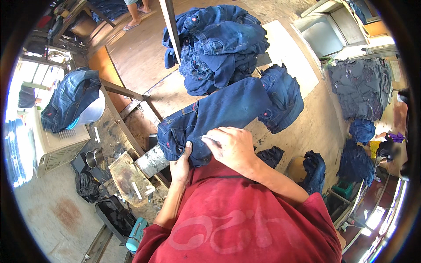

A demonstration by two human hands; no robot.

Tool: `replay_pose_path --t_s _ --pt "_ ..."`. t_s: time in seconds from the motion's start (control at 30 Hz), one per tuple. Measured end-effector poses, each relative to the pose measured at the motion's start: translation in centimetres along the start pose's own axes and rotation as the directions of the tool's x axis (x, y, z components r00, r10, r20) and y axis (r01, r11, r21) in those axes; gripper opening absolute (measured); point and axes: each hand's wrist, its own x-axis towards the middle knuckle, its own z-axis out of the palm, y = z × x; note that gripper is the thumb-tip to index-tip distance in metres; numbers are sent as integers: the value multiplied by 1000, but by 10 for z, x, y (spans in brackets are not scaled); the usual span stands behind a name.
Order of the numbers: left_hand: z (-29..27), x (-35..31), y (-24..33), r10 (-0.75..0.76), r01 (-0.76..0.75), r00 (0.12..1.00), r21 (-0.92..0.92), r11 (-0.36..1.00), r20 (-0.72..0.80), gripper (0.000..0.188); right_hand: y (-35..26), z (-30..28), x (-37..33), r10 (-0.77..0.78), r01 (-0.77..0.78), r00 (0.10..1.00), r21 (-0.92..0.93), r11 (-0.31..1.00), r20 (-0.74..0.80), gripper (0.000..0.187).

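Observation:
A pair of dark blue jeans [219, 107] stretches in front of me, its waist end near me and its legs reaching away to the right. A pale, worn cylinder [151, 161] sticks out at its waist end; how far it runs inside is hidden. My left hand [180, 168] grips the jeans' near edge, thumb on top and fingers mostly hidden. My right hand [231, 147] is curled over the denim, thumb and fingers pinched together. Whatever small thing the pinch holds, if anything, I cannot make out.
Behind lies a big heap of jeans [219, 44], with more folded jeans [283, 98] beside it. A wooden post [171, 30] rises in front of the heap. At left, jeans [72, 98] drape near a beige boxy appliance [57, 142]. Dark garments [362, 87] are stacked at right. Another person's legs [133, 13] stand far back.

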Motion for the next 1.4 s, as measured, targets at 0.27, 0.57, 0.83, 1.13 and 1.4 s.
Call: replay_pose_path --t_s 0.27,0.57,0.83,1.13,1.4 --pt "12 -6 -4 106 -110 993 -72 991 -46 69 -2 9 5 50 -46 998 -94 995 32 20" --pt "13 -10 -11 179 -176 981 53 983 -76 66 2 9 4 -51 63 982 -64 996 182 20" --pt "18 -11 -7 75 -75 986 6 997 -151 67 34 -8 13 -203 200 977 50 979 71 12" --pt "19 -3 -14 -65 20 987 -293 956 -145 62 66 7 35 -483 485 874 -39 874 42 15" --pt "18 7 -19 -20 -23 990 -301 953 -139 58 80 11 54 -359 361 932 -32 932 61 16"
